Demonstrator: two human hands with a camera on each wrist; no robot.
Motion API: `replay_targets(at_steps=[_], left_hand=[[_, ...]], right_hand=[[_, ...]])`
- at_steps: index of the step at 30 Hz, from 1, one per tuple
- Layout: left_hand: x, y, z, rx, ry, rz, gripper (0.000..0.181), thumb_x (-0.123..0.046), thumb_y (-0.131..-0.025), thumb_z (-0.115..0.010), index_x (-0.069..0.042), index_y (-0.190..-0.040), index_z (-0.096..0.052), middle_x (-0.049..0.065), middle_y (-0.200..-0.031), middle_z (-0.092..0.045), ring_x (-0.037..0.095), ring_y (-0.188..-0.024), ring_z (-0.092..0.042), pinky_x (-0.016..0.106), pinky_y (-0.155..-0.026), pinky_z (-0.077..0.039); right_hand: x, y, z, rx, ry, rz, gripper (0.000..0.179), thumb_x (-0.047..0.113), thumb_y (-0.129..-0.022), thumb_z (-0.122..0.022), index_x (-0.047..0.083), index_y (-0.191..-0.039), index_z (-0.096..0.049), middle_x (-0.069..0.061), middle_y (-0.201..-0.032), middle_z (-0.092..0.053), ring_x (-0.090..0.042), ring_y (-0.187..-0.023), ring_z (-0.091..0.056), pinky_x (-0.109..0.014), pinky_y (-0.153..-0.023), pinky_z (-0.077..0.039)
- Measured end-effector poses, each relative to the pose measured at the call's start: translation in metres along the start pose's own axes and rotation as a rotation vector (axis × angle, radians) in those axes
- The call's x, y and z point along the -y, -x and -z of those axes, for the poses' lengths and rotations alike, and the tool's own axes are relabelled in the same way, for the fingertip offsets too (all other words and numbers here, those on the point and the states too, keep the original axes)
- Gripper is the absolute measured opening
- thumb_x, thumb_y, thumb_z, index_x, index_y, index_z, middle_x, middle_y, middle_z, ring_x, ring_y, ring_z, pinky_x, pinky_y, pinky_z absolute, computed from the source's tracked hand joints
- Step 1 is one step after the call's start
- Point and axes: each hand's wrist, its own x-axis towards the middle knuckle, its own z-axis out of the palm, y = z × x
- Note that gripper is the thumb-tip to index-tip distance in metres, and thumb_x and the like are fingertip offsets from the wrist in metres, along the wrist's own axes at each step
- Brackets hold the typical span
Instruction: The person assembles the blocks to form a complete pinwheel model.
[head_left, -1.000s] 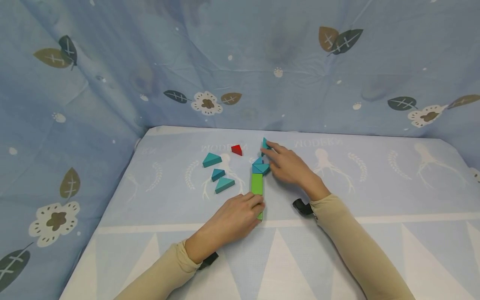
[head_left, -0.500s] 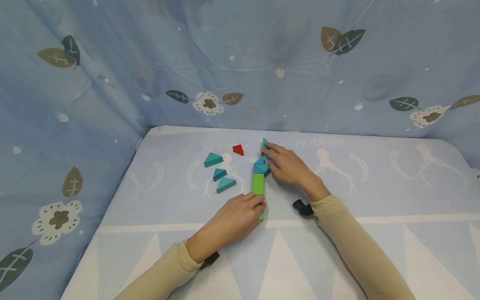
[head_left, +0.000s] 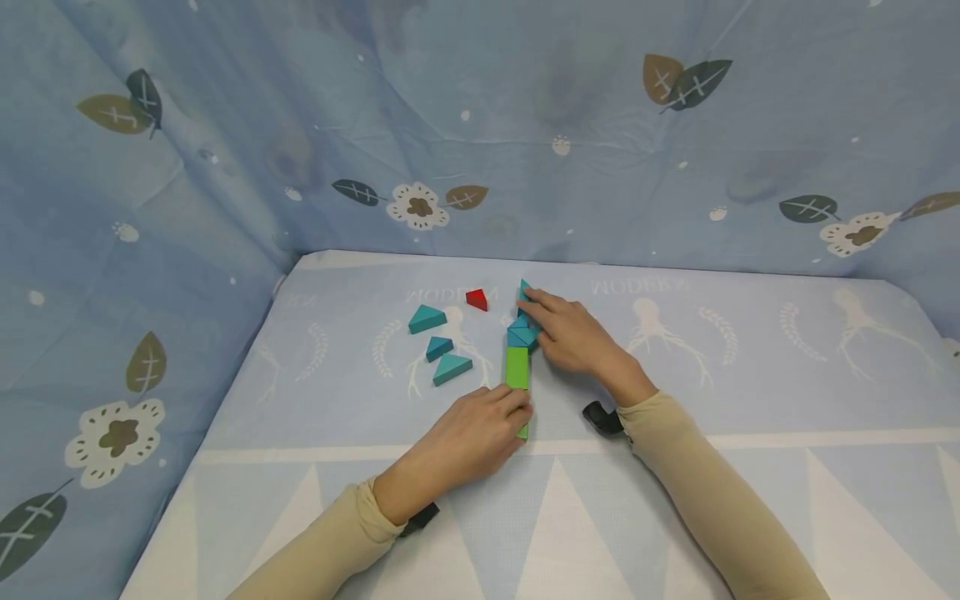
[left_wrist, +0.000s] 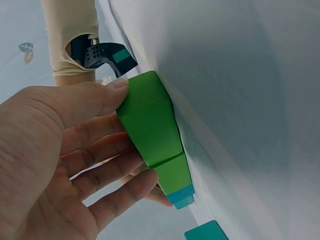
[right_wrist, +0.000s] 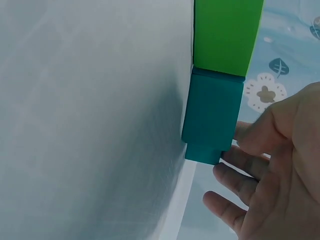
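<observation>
In the head view, my left hand (head_left: 480, 429) rests over the near end of a row of bright green blocks (head_left: 517, 367). Its thumb lies on the end of the nearest green block (left_wrist: 150, 125) in the left wrist view, with the fingers along the side, gripping it. Small blue triangular blocks (head_left: 522, 337) join the row's far end. Beyond them a teal triangle block (head_left: 522, 288) is touched on its right side by the fingertips of my right hand (head_left: 573, 333). In the right wrist view those fingers (right_wrist: 237, 182) are loosely bent beside the teal blocks (right_wrist: 212, 107).
Left of the row lie three loose teal and blue triangle blocks (head_left: 452, 368) and a red block (head_left: 476, 300). A patterned cloth covers the table (head_left: 300, 417). A blue printed curtain (head_left: 525, 167) rises behind the table's far edge.
The far teal triangle has shifted slightly left, along with my right hand's fingers. My left hand and the green blocks hold their place. The view has drifted a little.
</observation>
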Motion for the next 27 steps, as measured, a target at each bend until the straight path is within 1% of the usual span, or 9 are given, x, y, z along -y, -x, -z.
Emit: replay_targets(at_steps=[9, 15, 22, 27], left_hand=[[-0.0011, 0.0006, 0.0007, 0.002, -0.013, 0.005, 0.027, -0.025, -0.086, -0.075, -0.013, -0.110, -0.073, -0.004, -0.115, -0.064, 0.012, -0.104, -0.059, 0.025, -0.081, -0.053], [-0.0012, 0.0005, 0.0013, 0.007, -0.017, 0.010, 0.028, -0.026, -0.086, -0.075, -0.013, -0.110, -0.073, -0.005, -0.116, -0.064, 0.012, -0.105, -0.059, 0.026, -0.082, -0.052], [-0.0012, 0.0011, 0.0010, 0.002, -0.016, 0.007, 0.028, -0.026, -0.086, -0.075, -0.013, -0.110, -0.073, -0.004, -0.116, -0.064, 0.012, -0.106, -0.059, 0.026, -0.082, -0.053], [-0.0008, 0.0010, 0.0008, 0.002, -0.017, 0.002, 0.027, -0.026, -0.086, -0.075, -0.013, -0.110, -0.073, -0.004, -0.116, -0.064, 0.012, -0.105, -0.059, 0.025, -0.081, -0.052]], right_hand=[[0.0042, 0.0012, 0.0005, 0.001, -0.013, -0.008, 0.049, 0.012, -0.099, -0.044, 0.009, -0.148, -0.043, -0.011, -0.158, -0.033, -0.030, -0.146, -0.032, -0.054, -0.113, -0.033], [0.0062, 0.0010, -0.0007, -0.004, -0.011, 0.004, 0.048, 0.020, -0.102, -0.048, 0.009, -0.148, -0.043, -0.010, -0.158, -0.033, -0.029, -0.146, -0.031, -0.053, -0.113, -0.033], [0.0069, 0.0016, -0.0023, -0.021, -0.005, 0.023, 0.049, 0.022, -0.102, -0.050, 0.008, -0.148, -0.043, -0.012, -0.158, -0.033, -0.031, -0.145, -0.032, -0.054, -0.112, -0.034], [0.0079, 0.0020, -0.0025, -0.017, 0.008, 0.022, 0.050, 0.024, -0.102, -0.050, 0.007, -0.148, -0.043, -0.013, -0.158, -0.033, -0.032, -0.145, -0.033, -0.054, -0.112, -0.034]])
